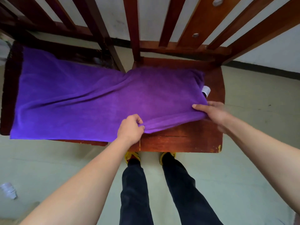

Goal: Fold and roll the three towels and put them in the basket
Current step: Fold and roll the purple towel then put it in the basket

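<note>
Purple cloth towel [97, 98] lies across two wooden chair seats [186, 142]. Near edge pinched by left grip [129, 130], corner by right grip [212, 112].

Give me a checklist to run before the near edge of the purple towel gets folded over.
1. Pinch of the left hand on the near edge of the purple towel: ok.
2. Grip of the right hand on the near right corner: ok.
3. Cloth smooth: not ok, creases run across the middle.
4. The white tag tucked in: not ok, it sticks out at the right end.
5. The basket within reach: cannot tell, none in view.
</note>
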